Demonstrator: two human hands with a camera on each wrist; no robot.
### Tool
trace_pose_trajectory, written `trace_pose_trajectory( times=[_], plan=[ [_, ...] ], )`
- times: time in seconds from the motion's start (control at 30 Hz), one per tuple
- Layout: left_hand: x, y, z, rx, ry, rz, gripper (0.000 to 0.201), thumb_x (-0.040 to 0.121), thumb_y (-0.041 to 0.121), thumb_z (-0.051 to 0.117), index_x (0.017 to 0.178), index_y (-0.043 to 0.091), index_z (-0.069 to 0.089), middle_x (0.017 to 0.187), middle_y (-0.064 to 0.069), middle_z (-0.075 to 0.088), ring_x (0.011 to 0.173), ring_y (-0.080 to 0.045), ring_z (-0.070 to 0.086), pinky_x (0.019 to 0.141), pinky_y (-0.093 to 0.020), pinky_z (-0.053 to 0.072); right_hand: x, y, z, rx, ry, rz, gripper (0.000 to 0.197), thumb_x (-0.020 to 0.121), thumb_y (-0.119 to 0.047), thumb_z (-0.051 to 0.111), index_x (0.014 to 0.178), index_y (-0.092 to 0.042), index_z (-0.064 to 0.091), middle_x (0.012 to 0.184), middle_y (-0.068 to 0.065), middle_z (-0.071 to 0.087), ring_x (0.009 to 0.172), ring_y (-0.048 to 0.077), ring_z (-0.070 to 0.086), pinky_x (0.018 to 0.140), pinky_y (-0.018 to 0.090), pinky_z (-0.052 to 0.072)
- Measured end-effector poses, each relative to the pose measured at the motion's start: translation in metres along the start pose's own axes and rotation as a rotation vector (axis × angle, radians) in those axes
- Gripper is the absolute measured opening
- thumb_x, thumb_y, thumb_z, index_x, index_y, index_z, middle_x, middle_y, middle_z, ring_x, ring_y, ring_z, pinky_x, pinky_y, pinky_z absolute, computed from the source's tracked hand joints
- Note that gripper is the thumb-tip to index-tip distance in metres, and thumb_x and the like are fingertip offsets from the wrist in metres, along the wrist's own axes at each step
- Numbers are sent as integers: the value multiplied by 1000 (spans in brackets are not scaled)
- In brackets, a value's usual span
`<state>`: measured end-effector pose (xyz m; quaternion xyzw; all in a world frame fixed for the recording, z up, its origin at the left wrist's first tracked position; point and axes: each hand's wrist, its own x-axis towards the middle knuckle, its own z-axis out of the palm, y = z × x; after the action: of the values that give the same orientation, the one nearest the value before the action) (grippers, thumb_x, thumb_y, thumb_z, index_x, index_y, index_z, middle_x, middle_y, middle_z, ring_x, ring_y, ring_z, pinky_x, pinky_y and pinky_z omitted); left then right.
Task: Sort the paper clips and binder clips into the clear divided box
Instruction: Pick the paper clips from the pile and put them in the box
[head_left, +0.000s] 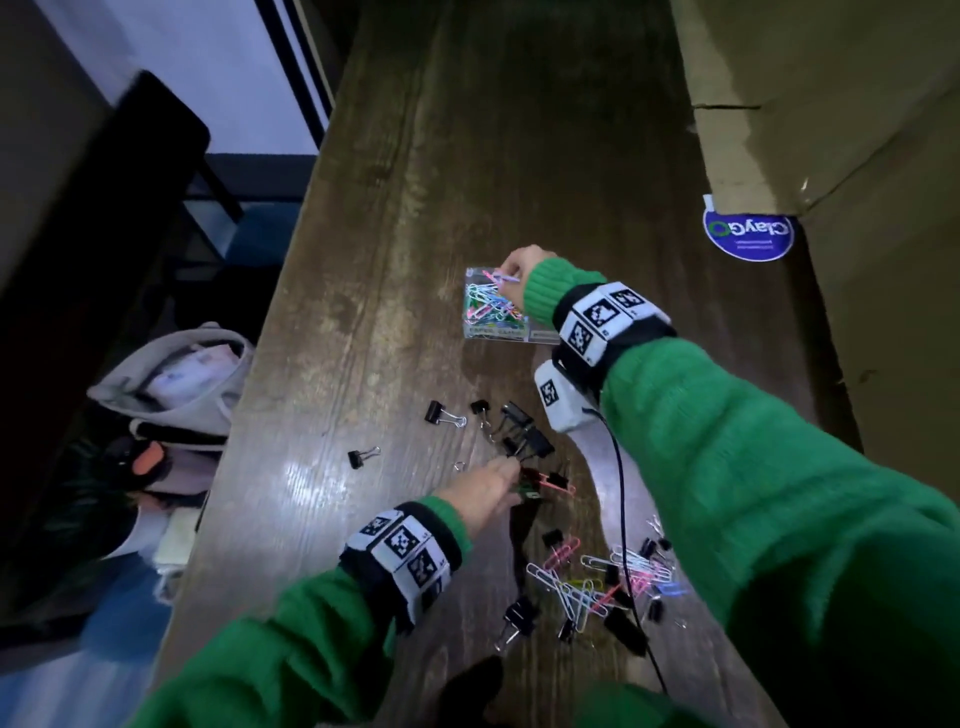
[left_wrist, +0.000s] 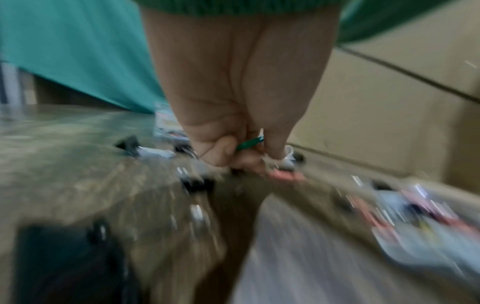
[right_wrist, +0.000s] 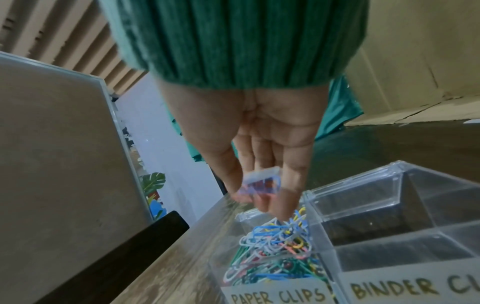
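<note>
Clear divided box (head_left: 511, 332), sitting mid-table: paper-clip compartment filling, binder-clip compartment bare; right hand (head_left: 519, 267) grip pinching a lilac clip (head_left: 506, 276) above it, left hand (head_left: 485, 493) grip pinching a green clip (left_wrist: 249, 143) among scattered clips (head_left: 597, 577) nearer the table's front edge.

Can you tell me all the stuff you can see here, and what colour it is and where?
Clear divided box: one, see-through, far middle of table.
Paper clips in box: many, mixed colours, compartment labelled PAPER CLIPS.
Binder clip compartment: holds no clips that show.
Loose binder clips: many, black, mid table.
Loose paper clips: many, mixed colours, near table edge.
Table: one, dark wood.
Cardboard box: one, brown, right.
Bag: one, grey, left of table.
Right hand: pinches paper clips over the box.
Left hand: grips a green clip.
</note>
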<state>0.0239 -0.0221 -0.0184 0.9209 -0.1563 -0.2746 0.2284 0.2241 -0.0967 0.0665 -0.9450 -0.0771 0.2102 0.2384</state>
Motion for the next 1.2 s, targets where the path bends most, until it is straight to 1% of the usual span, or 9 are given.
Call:
trace_pose_trajectory(
  times=[0.13, 0.3, 0.43, 0.53, 0.63, 0.77, 0.93, 1.07, 1.2],
  plan=[
    [16, -9, -51, -174, 196, -131, 22, 92, 21, 50, 102, 2, 53, 90, -9, 62, 85, -23, 58, 73, -26, 46, 2, 5, 3, 100, 33, 66, 37, 93, -5, 41, 127, -7, 53, 134, 15, 53, 124, 28, 50, 103, 25, 36],
    [71, -22, -121, 13, 449, -189, 24, 90, 22, 53, 104, 3, 54, 106, -18, 63, 98, -31, 59, 84, -36, 45, -50, 43, 9, 280, 155, 109, 31, 88, 0, 43, 111, -2, 63, 116, 18, 65, 112, 30, 59, 87, 14, 46],
    [112, -22, -141, 161, 380, -234, 33, 87, 18, 57, 114, 0, 51, 119, -22, 56, 112, -35, 53, 96, -41, 42, -100, 81, 33, 255, 144, 145, 26, 83, 3, 47, 97, -6, 68, 97, 13, 72, 91, 26, 67, 93, 36, 51],
    [114, -17, -134, 204, 388, -225, 38, 87, 13, 56, 121, 0, 49, 128, -21, 47, 120, -36, 42, 102, -43, 36, -131, 102, 55, 218, 20, 203, 20, 86, 2, 51, 96, -8, 64, 95, 6, 67, 83, 17, 61, 88, 34, 54],
    [93, -6, -107, 305, 491, -60, 28, 88, 6, 47, 115, 6, 56, 122, -15, 52, 114, -31, 44, 97, -42, 40, -151, 119, 79, 172, -55, 240, 15, 87, -3, 55, 94, -10, 66, 92, 1, 63, 82, 13, 57, 87, 27, 52],
    [58, 11, -49, 367, 240, 154, 19, 88, 20, 49, 104, 20, 60, 109, -3, 59, 105, -22, 48, 90, -36, 37, -161, 125, 98, 148, -92, 239, 14, 84, -13, 62, 98, -13, 64, 85, -3, 60, 82, 14, 57, 82, 26, 52],
    [39, 16, 0, 346, 163, 33, 28, 87, 35, 53, 111, 21, 56, 117, 0, 57, 111, -21, 45, 94, -35, 34, -158, 116, 105, 33, -63, 116, 32, 84, -21, 63, 115, -19, 57, 110, 2, 56, 99, 20, 58, 89, 37, 51],
    [37, 19, 8, 218, 216, -63, 24, 87, 36, 54, 104, 21, 61, 114, 1, 61, 111, -20, 46, 96, -35, 33, -154, 122, 105, 118, -11, 132, 20, 85, -6, 59, 103, -13, 63, 107, 3, 61, 91, 14, 56, 91, 26, 48],
    [39, 18, 8, 168, 210, -106, 18, 84, 36, 58, 95, 23, 63, 108, 1, 62, 111, -19, 45, 96, -36, 32, -152, 132, 100, 136, 1, 190, 16, 87, -7, 56, 99, -13, 65, 97, 0, 61, 87, 16, 57, 91, 32, 51]
  ],
)
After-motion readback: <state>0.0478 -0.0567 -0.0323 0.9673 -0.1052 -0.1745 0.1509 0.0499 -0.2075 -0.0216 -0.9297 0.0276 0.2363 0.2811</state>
